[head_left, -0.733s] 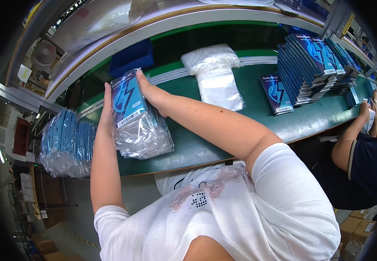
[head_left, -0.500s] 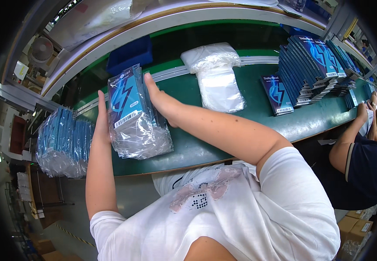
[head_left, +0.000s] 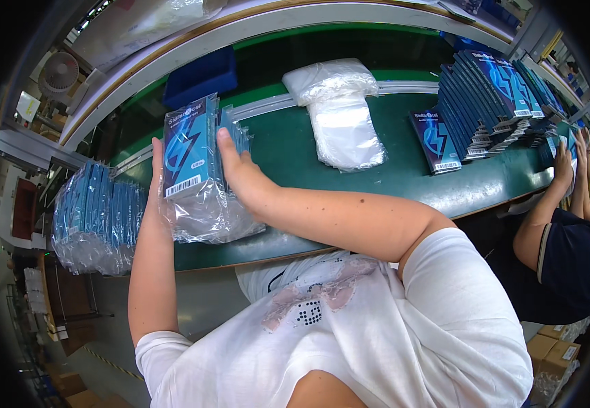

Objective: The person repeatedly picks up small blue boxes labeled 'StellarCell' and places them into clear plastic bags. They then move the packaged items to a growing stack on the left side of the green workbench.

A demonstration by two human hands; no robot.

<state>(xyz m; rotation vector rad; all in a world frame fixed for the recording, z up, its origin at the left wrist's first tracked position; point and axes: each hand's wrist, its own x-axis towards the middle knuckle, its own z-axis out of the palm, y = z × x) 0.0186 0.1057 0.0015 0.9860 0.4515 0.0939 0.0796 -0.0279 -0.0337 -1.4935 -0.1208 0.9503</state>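
A stack of flat blue boxes in clear plastic bags [head_left: 184,153] stands before me, loose bag ends crumpled toward me. My left hand [head_left: 157,180] lies along its left side, fingers straight and partly hidden by the stack. Against the right side presses my right hand [head_left: 239,166], thumb up, its other fingers partly hidden. The stack is held between both hands. To its left, a row of bagged boxes [head_left: 101,214] stands on edge, packed close together.
Clear plastic bags [head_left: 342,126] lie piled mid-table. At right, one box [head_left: 435,141] leans beside tall stacks of unbagged boxes [head_left: 475,92]. A blue bin [head_left: 199,76] sits at the back. A co-worker's arm [head_left: 543,194] reaches in at far right; a fan [head_left: 58,73] stands far left.
My right hand has come in closer against the stack and sits slightly lower. The front box now stands straighter and the bagged stack has shifted slightly left.
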